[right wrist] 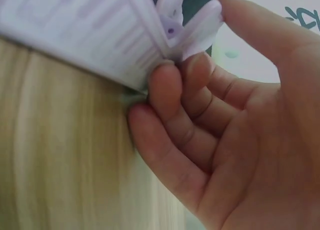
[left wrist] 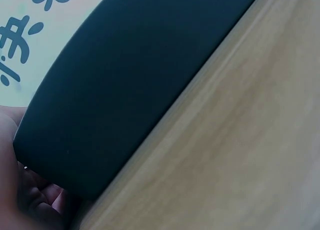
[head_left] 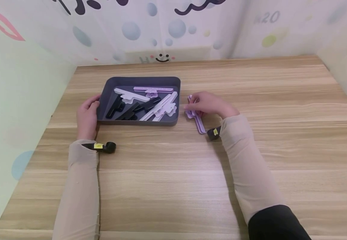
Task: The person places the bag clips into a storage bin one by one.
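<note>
In the head view a dark grey tray (head_left: 137, 123) lies on the table, with my left hand (head_left: 87, 116) gripping its left side. The left wrist view has the tray's wall (left wrist: 125, 79) large, and the left hand's curled fingers (left wrist: 50, 197) at its corner. Just right of the tray, my right hand (head_left: 210, 104) pinches a purple bag clip (head_left: 199, 124) by its handle wings. Up close, the thumb is on one wing of the purple clip (right wrist: 85, 29) and fingertips (right wrist: 167, 84) press the other side. The clip's long bar slants close above the wood.
Inside the tray are another purple clip (head_left: 153, 90), a white clip (head_left: 131, 95), several black clips (head_left: 113, 106) and pale clips (head_left: 164, 108) overlapping at the right. Printed curtain walls (head_left: 176, 30) stand behind the wooden table (head_left: 161, 183) and at its sides.
</note>
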The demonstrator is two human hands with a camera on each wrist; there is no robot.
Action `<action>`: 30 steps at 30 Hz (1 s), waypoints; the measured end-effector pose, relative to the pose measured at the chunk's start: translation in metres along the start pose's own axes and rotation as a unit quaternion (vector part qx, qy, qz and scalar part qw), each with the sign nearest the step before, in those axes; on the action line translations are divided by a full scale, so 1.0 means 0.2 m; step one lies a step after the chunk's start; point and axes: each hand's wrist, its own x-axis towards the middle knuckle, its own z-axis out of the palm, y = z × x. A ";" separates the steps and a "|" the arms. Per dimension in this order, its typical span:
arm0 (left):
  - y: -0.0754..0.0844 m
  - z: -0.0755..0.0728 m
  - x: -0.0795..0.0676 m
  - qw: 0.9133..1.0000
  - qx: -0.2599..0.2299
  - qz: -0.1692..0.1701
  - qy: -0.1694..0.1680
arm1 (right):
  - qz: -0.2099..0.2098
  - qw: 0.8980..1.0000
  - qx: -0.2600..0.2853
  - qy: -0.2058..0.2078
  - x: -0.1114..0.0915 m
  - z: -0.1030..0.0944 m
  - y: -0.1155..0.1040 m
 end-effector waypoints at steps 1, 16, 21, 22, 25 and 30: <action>0.00 0.00 0.00 1.000 0.000 0.000 0.000 | 0.003 1.000 0.010 -0.003 0.00 0.00 0.00; 0.00 0.00 0.00 0.999 0.031 0.014 0.007 | 0.008 0.998 0.067 0.007 -0.02 -0.04 0.04; 0.01 0.00 0.00 0.999 0.040 0.013 0.008 | 0.014 0.996 0.084 0.016 -0.01 -0.04 0.06; 0.01 0.00 0.00 0.999 0.041 0.014 0.008 | 0.015 0.996 0.089 0.018 -0.01 -0.04 0.07; 0.00 0.00 0.00 0.999 0.045 0.014 0.009 | 0.015 0.994 0.105 0.028 0.00 -0.04 0.09; 0.00 0.00 0.00 0.999 0.044 0.011 0.008 | 0.002 0.989 0.147 0.023 -0.01 -0.04 0.13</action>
